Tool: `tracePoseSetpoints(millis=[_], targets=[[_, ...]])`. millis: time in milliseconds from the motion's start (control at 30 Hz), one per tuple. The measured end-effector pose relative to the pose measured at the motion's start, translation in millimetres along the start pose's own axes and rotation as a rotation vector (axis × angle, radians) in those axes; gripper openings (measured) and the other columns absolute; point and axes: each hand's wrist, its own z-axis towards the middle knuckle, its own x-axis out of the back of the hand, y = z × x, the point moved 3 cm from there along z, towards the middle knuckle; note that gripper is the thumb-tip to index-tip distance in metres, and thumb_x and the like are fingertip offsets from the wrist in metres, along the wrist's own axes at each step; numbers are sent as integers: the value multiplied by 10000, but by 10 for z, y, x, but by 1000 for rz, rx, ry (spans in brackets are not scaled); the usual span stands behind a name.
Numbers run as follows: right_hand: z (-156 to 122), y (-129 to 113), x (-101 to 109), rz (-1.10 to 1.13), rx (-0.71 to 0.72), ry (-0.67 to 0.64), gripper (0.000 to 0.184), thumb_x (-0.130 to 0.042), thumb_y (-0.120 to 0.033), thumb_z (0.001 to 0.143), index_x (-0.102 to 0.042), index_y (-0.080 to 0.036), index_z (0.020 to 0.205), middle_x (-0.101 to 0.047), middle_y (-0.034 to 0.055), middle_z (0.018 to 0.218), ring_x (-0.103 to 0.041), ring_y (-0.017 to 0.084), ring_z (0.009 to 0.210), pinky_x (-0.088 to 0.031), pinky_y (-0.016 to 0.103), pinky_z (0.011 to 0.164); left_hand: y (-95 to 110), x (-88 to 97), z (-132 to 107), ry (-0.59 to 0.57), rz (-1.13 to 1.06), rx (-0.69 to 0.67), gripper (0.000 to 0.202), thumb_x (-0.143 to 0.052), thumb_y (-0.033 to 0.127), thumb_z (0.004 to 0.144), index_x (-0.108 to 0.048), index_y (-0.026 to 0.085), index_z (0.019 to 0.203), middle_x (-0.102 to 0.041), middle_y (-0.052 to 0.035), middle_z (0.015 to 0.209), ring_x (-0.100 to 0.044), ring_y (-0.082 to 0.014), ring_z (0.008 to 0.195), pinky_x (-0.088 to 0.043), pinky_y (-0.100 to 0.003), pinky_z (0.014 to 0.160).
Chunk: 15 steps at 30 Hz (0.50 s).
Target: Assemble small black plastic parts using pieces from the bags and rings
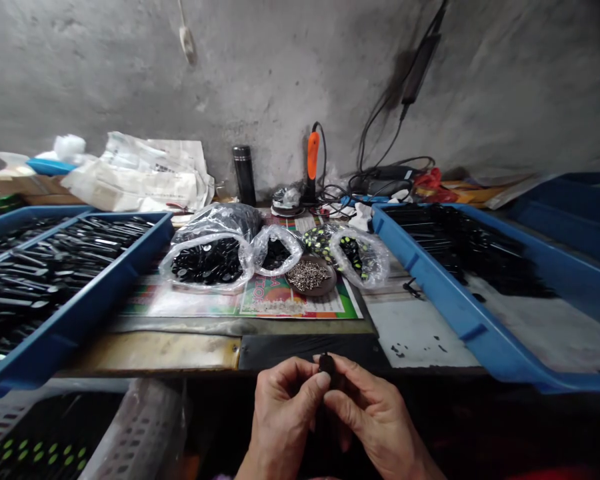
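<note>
Just off the front edge of the bench, my left hand (287, 410) and my right hand (367, 417) meet around a small black part with a rounded end (327, 363). Thumbs and fingers of both hands pinch it; the rest of the part is hidden by the fingers and dark shadow. Beyond the hands on the bench stands a round dish (325, 288) of small shiny metal pieces. Around that dish are an open plastic bag of black parts (207, 261), a smaller bag of black parts (276, 253), and a bag of black and yellow-green parts (355, 257).
A blue tray (115, 280) full of long black pieces stands at left, another blue tray (445, 313) at right. A black flask (244, 175), an orange-handled tool (313, 157) and cables line the wall. A white basket (145, 433) sits below, at left.
</note>
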Motion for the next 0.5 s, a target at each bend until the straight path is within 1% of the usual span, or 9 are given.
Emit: tracePoseSetpoints(millis=[33,100,167,233,267,333,400,433,500], targets=[[3,7,2,-19,18,19,492,-698,-539,872,-688,-193,1221,-707,72,911,-577,99,509,-479,161,397,-5,-2,-3,-2,-2,-8,498,-844,576,613,-706,99,656,-538,18,481,-406,-61,403,-317,-191,425],[3,13,10,-80,64,73,457,-713,-532,860,-722,-219,1193,-722,86,1004,-641,136,591,-537,184,453,-24,1,-8,-16,3,-19,462,-831,546,655,-714,100,677,-539,21,495,-407,-58,414,-321,-187,433],[-5,-1,19,-152,110,113,422,-712,-527,860,-745,-242,1170,-733,84,1027,-703,194,760,-599,215,591,-47,12,-11,-34,15,-27,417,-815,510,701,-720,104,708,-557,17,524,-416,-59,430,-327,-184,443],[-11,-44,32,-214,157,126,402,-710,-522,863,-753,-251,1157,-737,78,1008,-706,237,933,-611,246,755,-64,26,-14,-51,27,-49,373,-789,479,749,-724,112,736,-590,5,572,-425,-62,458,-338,-185,462],[-8,-74,39,-236,170,116,393,-696,-520,874,-753,-248,1151,-733,74,971,-705,233,930,-606,242,763,-71,33,-17,-58,33,-62,358,-773,470,770,-724,116,746,-607,-3,600,-431,-67,478,-344,-188,475],[12,-143,59,-255,168,78,383,-647,-525,906,-746,-228,1126,-704,59,891,-691,179,745,-580,205,632,-86,46,-23,-66,48,-83,343,-749,459,795,-714,121,745,-611,-11,635,-443,-83,528,-362,-197,512],[49,-217,84,-259,130,43,379,-599,-530,931,-726,-196,1059,-654,37,830,-577,102,529,-481,174,469,-103,56,-32,-67,90,-93,333,-737,449,803,-695,126,731,-576,-2,628,-440,-99,570,-366,-206,542],[69,-250,95,-264,98,29,370,-587,-525,935,-707,-182,1008,-626,22,795,-515,77,476,-431,166,432,-112,59,-38,-64,125,-99,327,-728,442,808,-688,128,726,-561,0,625,-441,-107,588,-367,-211,556],[103,-301,106,-287,32,2,351,-576,-508,936,-651,-167,908,-562,-8,720,-459,60,458,-387,159,432,-121,62,-49,-50,210,-137,313,-703,427,822,-694,129,725,-570,-11,636,-455,-122,612,-374,-223,577]])
